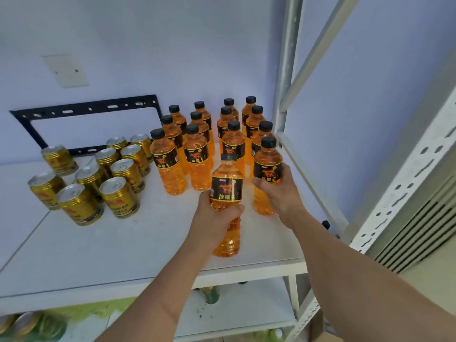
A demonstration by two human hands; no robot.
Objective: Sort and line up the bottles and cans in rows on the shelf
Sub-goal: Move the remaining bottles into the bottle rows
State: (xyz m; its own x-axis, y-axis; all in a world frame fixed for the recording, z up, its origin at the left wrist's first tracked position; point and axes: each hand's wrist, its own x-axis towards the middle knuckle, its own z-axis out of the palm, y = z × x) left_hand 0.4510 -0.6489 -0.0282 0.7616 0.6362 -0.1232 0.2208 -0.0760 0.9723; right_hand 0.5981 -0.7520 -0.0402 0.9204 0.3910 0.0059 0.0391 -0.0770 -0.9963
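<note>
My left hand (214,218) grips an orange drink bottle (227,191) with a black label round its middle, held near the front of the white shelf (123,243). My right hand (278,191) grips a second orange bottle (267,166) at the shelf's right side, at the front of the rightmost row. Behind them several orange bottles with black caps (195,154) stand in rows running toward the wall. Several gold cans (118,196) stand grouped on the left of the shelf.
A white metal shelf upright (286,95) and diagonal brace rise on the right. A black bracket (86,109) hangs on the wall behind the cans. Green bottles and cans (212,294) sit on the lower shelf. A vent grille (419,233) is at far right.
</note>
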